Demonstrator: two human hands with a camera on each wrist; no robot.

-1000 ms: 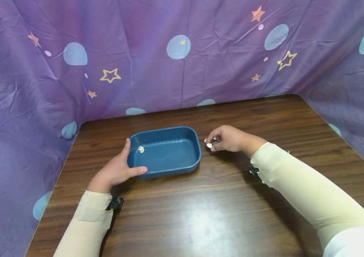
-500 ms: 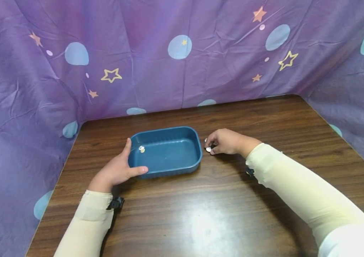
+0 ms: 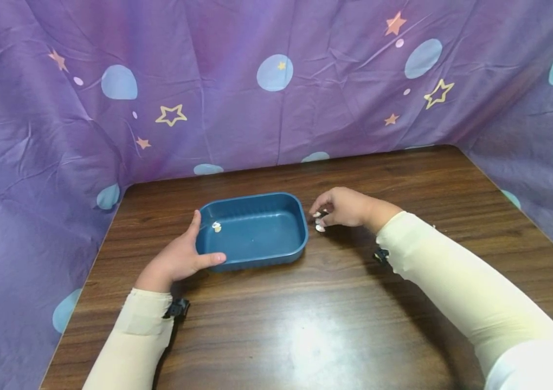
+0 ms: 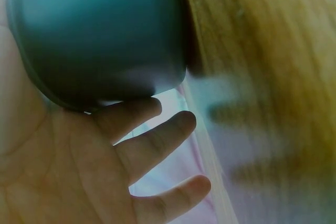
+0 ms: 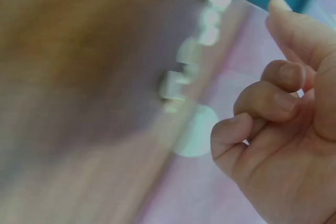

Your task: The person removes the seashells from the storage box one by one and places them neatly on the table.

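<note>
A blue plastic tray (image 3: pixel 257 265) stands on the brown wooden table. My left hand (image 3: pixel 176 259) holds its left end, thumb over the near rim and index finger along the far corner. In the left wrist view, the other fingers (image 4: pixel 155 142) stretch out beside the tray's wall. Just off the tray's right end lie several small white pieces (image 3: pixel 320 228), too small and blurred to name. My right hand (image 3: pixel 347 207) hovers over them, index finger and thumb apart with white pieces visible in the gap. Its other fingers are bent in the right wrist view.
Two small whitish pieces (image 3: pixel 217 227) lie inside the tray near its left end. A purple curtain (image 3: pixel 237 81) with stars and spots hangs behind and along both sides of the table (image 3: pixel 257 336).
My right hand dipped toward the near side of the white pieces, then rose and drew back slightly toward the far side. The left hand and the tray stay in place.
</note>
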